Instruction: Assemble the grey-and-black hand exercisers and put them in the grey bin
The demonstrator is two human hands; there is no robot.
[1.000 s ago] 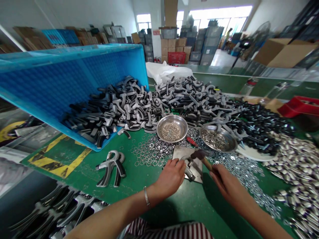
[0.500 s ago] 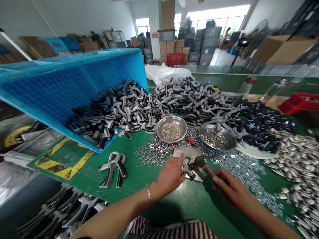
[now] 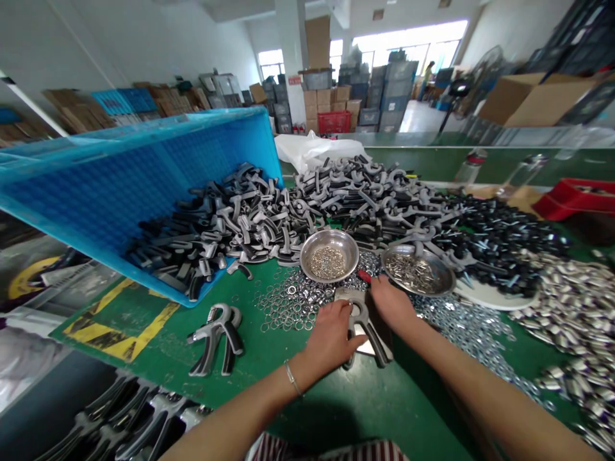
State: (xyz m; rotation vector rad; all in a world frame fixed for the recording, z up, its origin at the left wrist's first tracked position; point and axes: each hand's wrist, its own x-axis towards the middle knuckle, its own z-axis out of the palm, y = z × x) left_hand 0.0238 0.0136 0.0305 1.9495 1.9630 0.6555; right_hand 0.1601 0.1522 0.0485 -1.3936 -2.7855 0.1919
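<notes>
A grey and black hand gripper (image 3: 366, 330) lies on a small metal plate (image 3: 344, 295) on the green table. My left hand (image 3: 331, 339) is closed on its left handle, thumb across the front. My right hand (image 3: 391, 304) is curled over the gripper's top right, fingertips near a red-handled tool (image 3: 364, 276). No hammer shows. Two steel bowls stand just behind: one with small rings (image 3: 329, 255), one with pins (image 3: 418, 270).
A tipped blue crate (image 3: 120, 186) spills grey and black handles (image 3: 259, 221) at the left. A finished gripper (image 3: 216, 330) lies at the front left. Loose washers (image 3: 288, 299), black knobs (image 3: 500, 237) and silver springs (image 3: 571, 301) cover the right side.
The hammer that my right hand held over the plate is gone from view. My right hand has moved forward onto the hand gripper. My left hand has stayed on the gripper.
</notes>
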